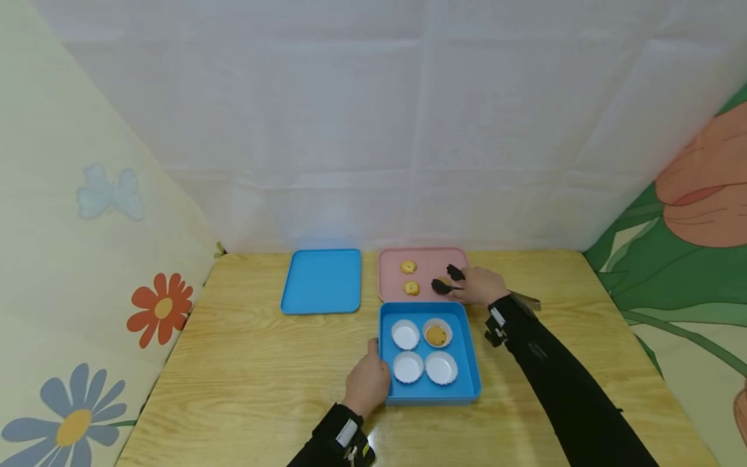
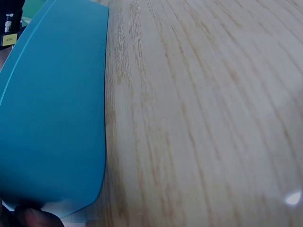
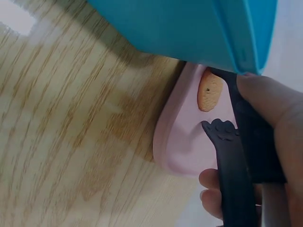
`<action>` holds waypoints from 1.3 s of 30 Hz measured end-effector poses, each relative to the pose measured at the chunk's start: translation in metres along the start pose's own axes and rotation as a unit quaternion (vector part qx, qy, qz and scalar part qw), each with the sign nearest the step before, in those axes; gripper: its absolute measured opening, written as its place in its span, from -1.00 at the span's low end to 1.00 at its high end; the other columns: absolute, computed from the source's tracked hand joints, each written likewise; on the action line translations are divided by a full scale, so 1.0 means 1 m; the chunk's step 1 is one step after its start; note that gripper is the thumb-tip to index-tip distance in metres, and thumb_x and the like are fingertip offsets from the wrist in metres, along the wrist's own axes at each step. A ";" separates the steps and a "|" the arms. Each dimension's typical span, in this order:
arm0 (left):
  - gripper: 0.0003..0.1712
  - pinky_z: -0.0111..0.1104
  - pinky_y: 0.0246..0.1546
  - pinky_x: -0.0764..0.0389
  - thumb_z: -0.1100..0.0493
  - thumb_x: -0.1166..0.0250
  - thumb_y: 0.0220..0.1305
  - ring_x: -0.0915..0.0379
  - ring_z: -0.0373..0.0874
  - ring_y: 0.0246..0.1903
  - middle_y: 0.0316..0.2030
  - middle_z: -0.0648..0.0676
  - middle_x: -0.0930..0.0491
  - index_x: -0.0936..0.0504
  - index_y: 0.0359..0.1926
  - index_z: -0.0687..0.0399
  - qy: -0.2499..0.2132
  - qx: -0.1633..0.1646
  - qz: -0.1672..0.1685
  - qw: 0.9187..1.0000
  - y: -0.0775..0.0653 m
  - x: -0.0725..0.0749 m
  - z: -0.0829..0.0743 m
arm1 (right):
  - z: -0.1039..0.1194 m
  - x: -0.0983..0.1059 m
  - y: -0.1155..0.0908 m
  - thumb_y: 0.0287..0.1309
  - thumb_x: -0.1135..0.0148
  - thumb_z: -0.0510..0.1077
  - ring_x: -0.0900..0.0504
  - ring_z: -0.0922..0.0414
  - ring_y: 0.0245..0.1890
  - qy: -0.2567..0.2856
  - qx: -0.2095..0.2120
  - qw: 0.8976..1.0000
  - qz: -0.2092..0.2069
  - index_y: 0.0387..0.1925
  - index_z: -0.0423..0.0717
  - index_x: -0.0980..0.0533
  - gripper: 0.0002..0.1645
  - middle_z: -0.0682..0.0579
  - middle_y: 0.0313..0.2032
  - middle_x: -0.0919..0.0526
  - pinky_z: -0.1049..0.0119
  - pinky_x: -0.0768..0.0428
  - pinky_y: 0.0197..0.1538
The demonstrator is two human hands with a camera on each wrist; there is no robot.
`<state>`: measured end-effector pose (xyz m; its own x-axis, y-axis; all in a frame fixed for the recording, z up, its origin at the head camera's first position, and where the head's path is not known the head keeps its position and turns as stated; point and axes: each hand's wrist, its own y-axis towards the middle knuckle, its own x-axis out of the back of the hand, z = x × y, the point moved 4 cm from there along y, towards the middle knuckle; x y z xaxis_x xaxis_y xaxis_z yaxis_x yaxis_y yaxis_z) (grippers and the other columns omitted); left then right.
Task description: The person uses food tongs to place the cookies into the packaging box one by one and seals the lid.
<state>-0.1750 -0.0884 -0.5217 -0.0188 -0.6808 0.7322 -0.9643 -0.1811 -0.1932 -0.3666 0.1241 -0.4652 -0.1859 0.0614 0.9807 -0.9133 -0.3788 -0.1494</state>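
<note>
My right hand (image 1: 480,286) grips a pair of tongs (image 3: 233,156) with black scalloped tips and a metal handle. Their tips are spread over the pink tray (image 1: 393,254), with a round cookie (image 3: 209,91) lying near them. Two flower-shaped cookies, an upper cookie (image 1: 408,266) and a lower cookie (image 1: 411,288), lie on the tray's left half. My left hand (image 1: 367,379) holds the left wall of a blue box (image 1: 428,397). Inside it stand several white paper cups (image 1: 408,367); the upper right one has a brown cookie (image 1: 436,335) in it.
A flat blue tray or lid (image 1: 321,281) lies left of the pink tray. The wooden table (image 1: 251,363) meets a white sheet (image 1: 350,162) at the back. Printed floral panels flank both sides.
</note>
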 end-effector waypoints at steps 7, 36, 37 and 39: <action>-0.47 -0.27 -0.60 -0.40 0.23 0.14 0.29 -0.56 -0.08 -0.47 -0.25 0.26 -0.65 -0.17 0.28 0.27 0.003 0.004 0.005 1.000 0.000 0.001 -0.001 | 0.000 -0.003 0.003 -0.02 -0.22 0.30 -0.61 0.01 -0.40 -0.006 0.010 1.000 0.004 -0.11 -0.26 -0.51 -0.28 -0.19 -0.28 -0.66 0.10 -0.59 -0.33; -0.48 -0.30 -0.65 -0.35 0.23 0.15 0.29 -0.53 -0.12 -0.51 -0.26 0.26 -0.65 -0.17 0.27 0.28 -0.007 -0.010 0.006 1.000 -0.001 0.001 -0.002 | 0.000 0.001 -0.011 0.05 -0.25 0.08 -0.44 0.10 -0.54 0.041 0.028 0.998 -0.030 -0.36 -0.18 -0.53 -0.63 -0.01 -0.53 -0.53 0.26 -0.39 -0.44; -0.48 -0.31 -0.66 -0.34 0.23 0.15 0.29 -0.53 -0.13 -0.52 -0.27 0.26 -0.65 -0.17 0.27 0.28 -0.007 -0.011 0.005 1.000 -0.001 0.001 -0.001 | -0.001 0.003 -0.012 0.07 -0.24 0.08 -0.44 0.10 -0.54 0.043 0.026 0.998 -0.035 -0.33 -0.19 -0.53 -0.62 -0.01 -0.53 -0.53 0.26 -0.39 -0.44; -0.48 -0.32 -0.67 -0.34 0.23 0.15 0.30 -0.52 -0.14 -0.53 -0.29 0.26 -0.66 -0.17 0.27 0.28 -0.010 -0.011 0.003 1.000 -0.001 0.002 -0.001 | -0.004 0.008 -0.014 0.08 -0.22 0.07 -0.46 0.08 -0.52 0.046 0.027 0.997 -0.051 -0.30 -0.20 -0.53 -0.61 -0.04 -0.50 -0.55 0.23 -0.42 -0.42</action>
<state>-0.1748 -0.0887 -0.5193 -0.0196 -0.6957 0.7181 -0.9700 -0.1609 -0.1823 -0.3567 0.1332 -0.4561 -0.1279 0.1855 0.9743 -0.9084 -0.4162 -0.0400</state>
